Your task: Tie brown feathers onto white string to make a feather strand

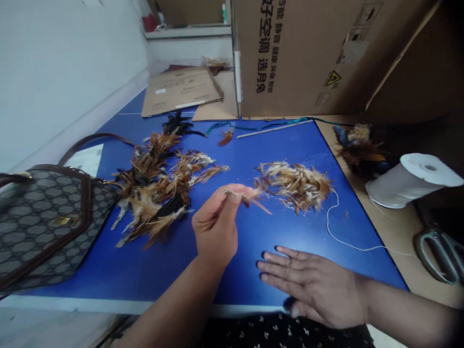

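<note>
Feather tuft (253, 195): small, wispy, tan with a darker brown patch. Pinched toward its 9 o'clock end; loose fluff fans toward 3 o'clock, one thin strand slants toward 4. Just off mid-view, between 4 and 5 o'clock.

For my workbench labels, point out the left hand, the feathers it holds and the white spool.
Left hand (218, 224): head view, its middle.
Held feathers (251, 196): head view, fluffy part.
White spool (400, 183): head view, side below rim.

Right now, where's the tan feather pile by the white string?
In head view, the pile lies right of centre on the blue tabletop, beyond the right hand and right of the brown feather tuft in the left hand.
</note>
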`<state>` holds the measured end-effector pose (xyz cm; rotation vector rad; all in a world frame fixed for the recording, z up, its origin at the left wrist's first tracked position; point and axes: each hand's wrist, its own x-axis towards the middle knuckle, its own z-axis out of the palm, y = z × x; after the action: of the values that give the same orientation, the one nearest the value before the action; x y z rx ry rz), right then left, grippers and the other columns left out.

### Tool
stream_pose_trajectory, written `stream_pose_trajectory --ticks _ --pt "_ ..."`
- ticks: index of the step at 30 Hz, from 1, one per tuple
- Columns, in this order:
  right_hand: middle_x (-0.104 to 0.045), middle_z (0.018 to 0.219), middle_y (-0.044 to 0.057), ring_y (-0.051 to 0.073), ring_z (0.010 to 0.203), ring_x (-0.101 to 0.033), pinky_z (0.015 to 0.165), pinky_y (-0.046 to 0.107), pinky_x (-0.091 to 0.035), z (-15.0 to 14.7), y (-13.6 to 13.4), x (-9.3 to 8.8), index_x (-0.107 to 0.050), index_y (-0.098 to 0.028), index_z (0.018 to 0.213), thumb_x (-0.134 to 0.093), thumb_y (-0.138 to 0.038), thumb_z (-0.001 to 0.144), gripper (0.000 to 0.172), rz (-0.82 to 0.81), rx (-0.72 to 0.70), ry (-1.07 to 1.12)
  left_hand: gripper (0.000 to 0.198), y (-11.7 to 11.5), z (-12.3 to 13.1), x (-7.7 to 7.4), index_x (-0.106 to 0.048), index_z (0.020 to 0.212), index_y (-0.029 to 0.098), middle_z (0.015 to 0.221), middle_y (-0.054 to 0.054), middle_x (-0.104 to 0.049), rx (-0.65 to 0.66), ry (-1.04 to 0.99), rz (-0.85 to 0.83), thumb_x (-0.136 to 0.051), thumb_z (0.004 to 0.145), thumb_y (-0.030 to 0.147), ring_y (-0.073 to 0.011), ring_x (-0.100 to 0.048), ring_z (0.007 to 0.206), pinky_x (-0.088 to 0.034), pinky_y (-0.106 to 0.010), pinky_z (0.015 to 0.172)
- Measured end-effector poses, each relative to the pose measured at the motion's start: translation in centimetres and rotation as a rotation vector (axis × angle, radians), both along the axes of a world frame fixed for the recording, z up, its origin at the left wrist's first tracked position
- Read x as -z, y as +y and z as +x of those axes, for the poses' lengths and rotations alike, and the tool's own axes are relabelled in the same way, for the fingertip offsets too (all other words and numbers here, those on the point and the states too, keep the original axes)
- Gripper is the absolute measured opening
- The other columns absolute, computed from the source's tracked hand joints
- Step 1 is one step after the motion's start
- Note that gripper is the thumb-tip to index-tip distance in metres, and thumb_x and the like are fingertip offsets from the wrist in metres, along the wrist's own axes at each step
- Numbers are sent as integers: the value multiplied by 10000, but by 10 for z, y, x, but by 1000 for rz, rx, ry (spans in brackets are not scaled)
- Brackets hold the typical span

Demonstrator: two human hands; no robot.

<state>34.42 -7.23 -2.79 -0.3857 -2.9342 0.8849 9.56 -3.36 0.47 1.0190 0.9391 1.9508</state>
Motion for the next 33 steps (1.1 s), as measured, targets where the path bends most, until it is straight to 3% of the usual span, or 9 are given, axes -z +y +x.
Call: stream_pose_trajectory --ticks 4,6,8,10,14,16,21,26,33 --pt "-315 1817 121 273 1708 -253 1401 524 -249 3 23 18 -300 -187 1778 -546 -416 1149 713 144 233 15 138 -1 3 9 -870 1005 222 984 -50 -846 11 58 -68 -814 995 347 -170 -784 897 -640 -289 860" --pt "-472 1742 167 296 1653 -397 1354 557 -356 4 34 18 -453 -157 1714 -529 -329 1151 593 249 330 99 156 0 4 15 -864 1017 208 984 -53 -848 7 62 -116 -823 985 355 -170 -781 896 -634 -296 883" --pt "-722 1495 173 292 1421 -661 1235 546 -512 9 41 11 -646 -163 1553 -540 -236 1124 448 346 410 231 175 0 5 19 -857 1033 205 978 -53 -851 32 19 -178 -838 969 367 -178 -788 901 -634 -317 915" --pt "-827 1156 136 263 1065 -772 1038 490 -621 20 47 -1 -762 -184 1324 -573 -203 1089 302 430 552 305 196 1 6 21 -848 1026 199 961 -54 -849 89 -51 -254 -854 950 380 -188 -797 911 -633 -339 942" --pt "-735 933 105 256 840 -702 752 400 -590 69 66 -15 -759 -211 1036 -580 -378 1088 250 657 1020 83 271 4 10 18 -815 974 167 875 -57 -825 225 -238 -394 -900 888 410 -205 -795 879 -636 -385 925" --pt "-687 909 124 280 761 -654 649 418 -523 98 79 -11 -760 -193 1003 -564 -435 1073 319 708 1106 37 319 6 13 16 -796 969 151 857 -69 -818 285 -317 -448 -918 856 423 -220 -788 861 -628 -415 917" --pt "-647 858 119 294 708 -611 626 426 -469 133 104 11 -741 -234 931 -496 -562 1057 429 764 1123 -97 326 12 16 20 -796 923 142 973 -123 -846 340 -366 -491 -934 817 418 -260 -784 988 -561 -444 1029" --pt "-706 1011 129 293 779 -672 649 419 -498 102 101 -1 -753 -219 1057 -523 -467 1079 339 679 1121 80 289 14 12 26 -838 977 152 1262 -155 -824 314 -259 -462 -858 904 431 -264 -721 1211 -470 -419 1144" --pt "-750 972 102 236 848 -724 786 370 -585 37 90 -23 -764 -206 1013 -591 -311 1088 215 414 783 177 322 12 15 24 -758 909 151 876 -64 -774 382 -338 -470 -901 868 436 -197 -731 859 -566 -378 914"
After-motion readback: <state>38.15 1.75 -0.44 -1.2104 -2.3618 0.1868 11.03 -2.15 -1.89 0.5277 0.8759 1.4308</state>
